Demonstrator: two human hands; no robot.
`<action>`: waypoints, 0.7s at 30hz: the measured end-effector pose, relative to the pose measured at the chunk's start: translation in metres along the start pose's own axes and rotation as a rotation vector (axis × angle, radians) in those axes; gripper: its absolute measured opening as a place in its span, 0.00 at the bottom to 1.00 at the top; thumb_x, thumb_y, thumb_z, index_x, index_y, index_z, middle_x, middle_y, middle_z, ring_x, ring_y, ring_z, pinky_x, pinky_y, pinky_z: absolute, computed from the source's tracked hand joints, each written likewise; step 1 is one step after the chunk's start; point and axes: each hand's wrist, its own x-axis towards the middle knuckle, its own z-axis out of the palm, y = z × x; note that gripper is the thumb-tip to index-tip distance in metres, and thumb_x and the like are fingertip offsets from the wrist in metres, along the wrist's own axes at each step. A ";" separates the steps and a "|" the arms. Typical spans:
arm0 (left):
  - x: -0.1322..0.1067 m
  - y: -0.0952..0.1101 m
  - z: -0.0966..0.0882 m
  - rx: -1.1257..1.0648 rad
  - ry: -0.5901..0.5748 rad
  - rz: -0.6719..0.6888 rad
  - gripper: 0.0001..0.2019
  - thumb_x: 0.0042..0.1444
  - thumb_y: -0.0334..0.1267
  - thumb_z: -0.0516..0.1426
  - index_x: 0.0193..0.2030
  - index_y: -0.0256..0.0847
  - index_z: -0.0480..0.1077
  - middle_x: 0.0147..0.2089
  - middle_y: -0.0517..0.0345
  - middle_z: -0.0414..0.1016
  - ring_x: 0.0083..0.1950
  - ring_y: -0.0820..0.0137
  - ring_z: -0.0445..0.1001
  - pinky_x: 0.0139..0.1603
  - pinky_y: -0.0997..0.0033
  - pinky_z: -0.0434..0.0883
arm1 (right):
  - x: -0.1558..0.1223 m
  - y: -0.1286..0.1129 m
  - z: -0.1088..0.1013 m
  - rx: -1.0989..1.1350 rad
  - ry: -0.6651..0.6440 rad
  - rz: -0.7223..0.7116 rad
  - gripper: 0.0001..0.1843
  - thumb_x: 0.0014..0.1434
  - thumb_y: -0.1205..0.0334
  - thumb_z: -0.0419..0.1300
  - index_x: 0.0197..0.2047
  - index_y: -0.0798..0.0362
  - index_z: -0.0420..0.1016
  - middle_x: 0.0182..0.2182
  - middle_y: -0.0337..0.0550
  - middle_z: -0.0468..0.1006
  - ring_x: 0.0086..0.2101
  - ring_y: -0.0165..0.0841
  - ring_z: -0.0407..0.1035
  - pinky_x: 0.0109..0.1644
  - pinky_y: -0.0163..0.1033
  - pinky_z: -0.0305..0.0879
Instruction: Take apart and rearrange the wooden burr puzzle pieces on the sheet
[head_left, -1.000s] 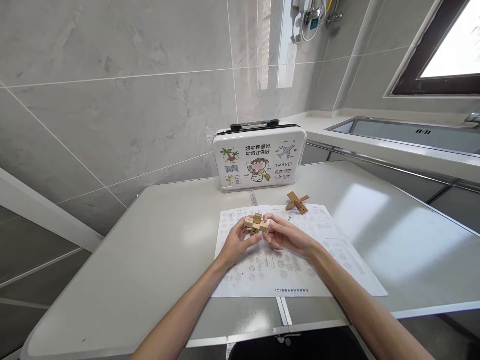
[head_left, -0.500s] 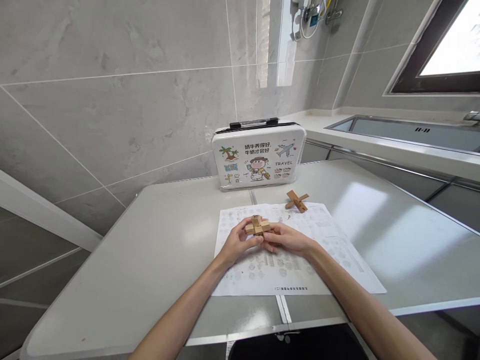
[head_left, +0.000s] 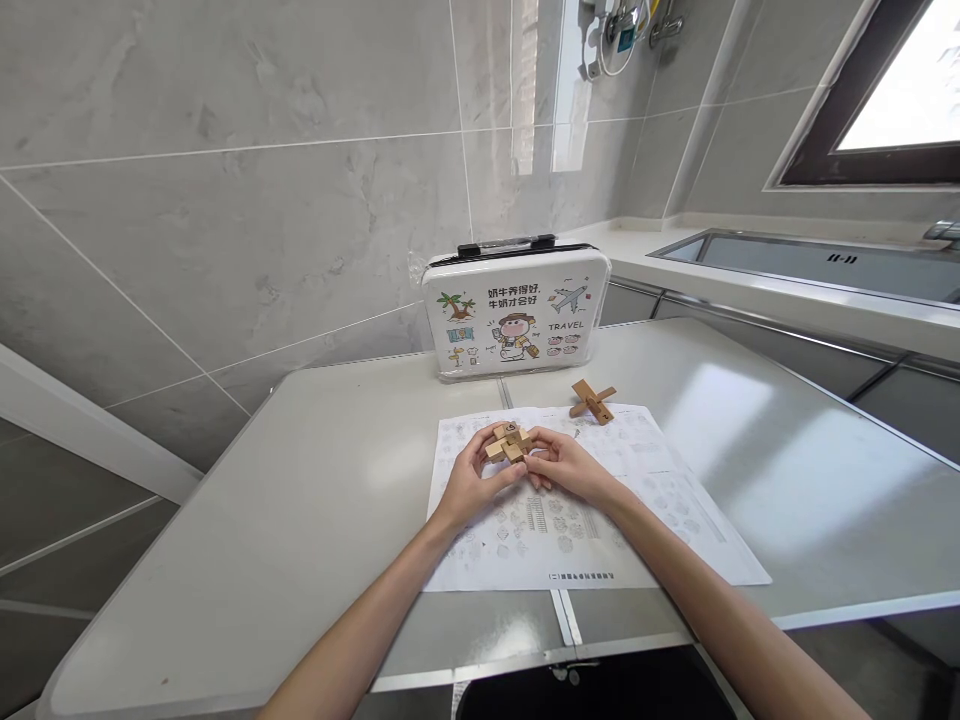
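A light wooden interlocking puzzle (head_left: 510, 443) of crossed blocks, with a dark mark on its top block, is held between both hands above the printed sheet. My left hand (head_left: 474, 482) grips it from the left, thumb at the near side. From the right, my right hand (head_left: 564, 465) pinches it, with some fingers hidden underneath. Beyond my right hand, a darker wooden puzzle (head_left: 593, 402) of crossed flat pieces lies at the sheet's far edge. The white instruction sheet (head_left: 600, 560), covered in small printed diagrams, lies flat beneath my hands.
A white cartoon-printed case (head_left: 517, 315) with a black handle stands upright at the table's back, against the tiled wall. The grey folding table (head_left: 315, 520) has a seam down its middle. To the right is a counter with a sink (head_left: 817, 262).
The wooden puzzle has been tilted and turned in my hands, so more of its marked top shows. My right hand has shifted slightly left and up. The darker puzzle stays put.
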 end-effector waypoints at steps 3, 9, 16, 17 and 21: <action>0.000 -0.001 0.000 0.027 0.015 -0.014 0.34 0.52 0.43 0.73 0.64 0.44 0.70 0.63 0.46 0.77 0.65 0.54 0.74 0.71 0.49 0.65 | 0.000 0.000 0.000 0.018 -0.010 -0.022 0.22 0.61 0.44 0.68 0.47 0.52 0.71 0.28 0.36 0.76 0.22 0.28 0.67 0.27 0.36 0.60; 0.001 -0.002 0.000 0.064 0.017 -0.038 0.33 0.52 0.43 0.72 0.63 0.43 0.71 0.60 0.45 0.79 0.63 0.53 0.75 0.68 0.49 0.66 | 0.001 0.003 -0.001 0.011 -0.011 -0.060 0.22 0.63 0.43 0.66 0.48 0.51 0.70 0.35 0.41 0.79 0.25 0.29 0.71 0.27 0.36 0.63; 0.001 0.001 0.000 0.093 0.026 -0.042 0.32 0.51 0.43 0.73 0.62 0.42 0.71 0.61 0.46 0.78 0.62 0.54 0.76 0.67 0.52 0.68 | 0.000 0.001 -0.002 -0.026 0.017 -0.067 0.22 0.63 0.44 0.67 0.50 0.52 0.73 0.29 0.37 0.77 0.24 0.30 0.69 0.28 0.37 0.61; 0.001 0.000 0.000 0.102 0.029 -0.040 0.31 0.51 0.43 0.72 0.61 0.42 0.72 0.61 0.46 0.78 0.62 0.55 0.76 0.67 0.52 0.68 | 0.000 0.001 -0.002 -0.032 0.026 -0.069 0.22 0.63 0.43 0.67 0.50 0.52 0.74 0.28 0.37 0.76 0.24 0.30 0.69 0.28 0.37 0.62; 0.000 -0.001 -0.001 0.190 0.023 -0.016 0.27 0.53 0.43 0.71 0.59 0.41 0.74 0.57 0.47 0.79 0.59 0.56 0.77 0.64 0.53 0.69 | -0.001 0.001 -0.003 -0.050 0.044 -0.081 0.23 0.65 0.42 0.65 0.53 0.51 0.75 0.23 0.35 0.74 0.22 0.30 0.65 0.28 0.38 0.61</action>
